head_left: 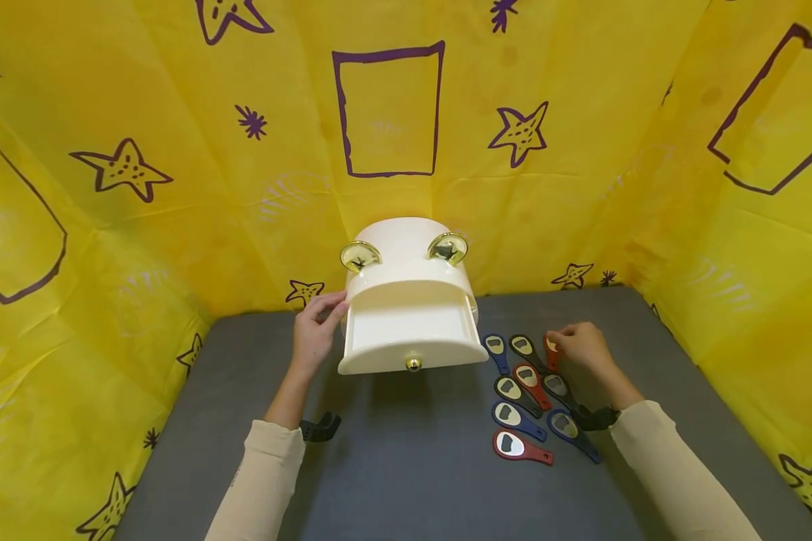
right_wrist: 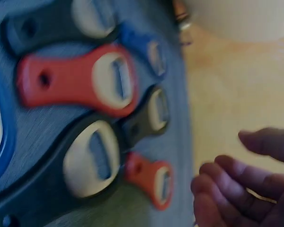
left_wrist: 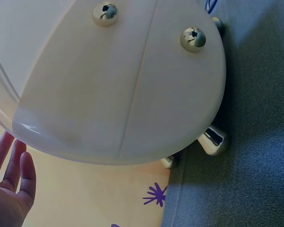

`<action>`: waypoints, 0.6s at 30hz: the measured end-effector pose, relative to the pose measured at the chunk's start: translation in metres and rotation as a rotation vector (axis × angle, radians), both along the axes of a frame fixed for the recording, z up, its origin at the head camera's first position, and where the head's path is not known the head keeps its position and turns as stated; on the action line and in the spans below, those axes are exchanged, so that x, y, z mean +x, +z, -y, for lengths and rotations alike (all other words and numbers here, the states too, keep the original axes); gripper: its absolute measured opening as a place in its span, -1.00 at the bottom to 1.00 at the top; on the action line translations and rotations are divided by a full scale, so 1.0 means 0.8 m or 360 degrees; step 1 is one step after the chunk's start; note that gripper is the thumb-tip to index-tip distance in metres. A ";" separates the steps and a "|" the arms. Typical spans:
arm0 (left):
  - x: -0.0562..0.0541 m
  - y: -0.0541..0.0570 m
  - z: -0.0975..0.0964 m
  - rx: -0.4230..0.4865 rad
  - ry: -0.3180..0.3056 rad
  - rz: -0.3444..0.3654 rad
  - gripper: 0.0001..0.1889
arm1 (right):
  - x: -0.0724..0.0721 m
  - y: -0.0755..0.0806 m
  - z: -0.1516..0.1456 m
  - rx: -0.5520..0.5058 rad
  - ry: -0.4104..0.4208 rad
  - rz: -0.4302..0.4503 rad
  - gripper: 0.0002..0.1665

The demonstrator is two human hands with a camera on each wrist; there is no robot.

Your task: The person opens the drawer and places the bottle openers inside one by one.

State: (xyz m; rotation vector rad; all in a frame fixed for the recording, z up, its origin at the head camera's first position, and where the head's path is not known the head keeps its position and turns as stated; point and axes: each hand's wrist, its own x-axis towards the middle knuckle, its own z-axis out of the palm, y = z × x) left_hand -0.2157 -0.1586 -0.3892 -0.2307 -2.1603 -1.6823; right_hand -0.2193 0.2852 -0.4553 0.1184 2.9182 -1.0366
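Evidently, the right hand point(head_left: 585, 347) hovers beside the farthest red bottle opener point(right_wrist: 154, 177), flat on the table point(head_left: 392, 473) right of the white drawer box point(head_left: 406, 252). Its fingers curl loosely, thumb apart, pinching nothing; a low pinch across the opener's edges should lift it cleanly, clear of neighbouring openers point(head_left: 528, 387). The left hand point(head_left: 313, 334) spreads its fingers at the box's side; contact is unclear.
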 end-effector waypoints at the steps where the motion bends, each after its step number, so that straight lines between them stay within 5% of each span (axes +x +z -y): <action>1: 0.000 0.000 0.000 -0.0004 0.0003 0.0002 -0.72 | -0.002 -0.005 -0.003 0.0074 -0.0033 0.0017 -0.52; 9: 0.000 -0.002 -0.001 0.0010 0.0011 -0.0005 -0.72 | -0.013 -0.038 -0.012 0.0350 -0.0167 0.0244 -0.46; 18: 0.000 -0.001 -0.001 0.0032 -0.0011 -0.0028 -0.73 | -0.016 -0.049 -0.004 0.0389 -0.0266 0.0231 -0.36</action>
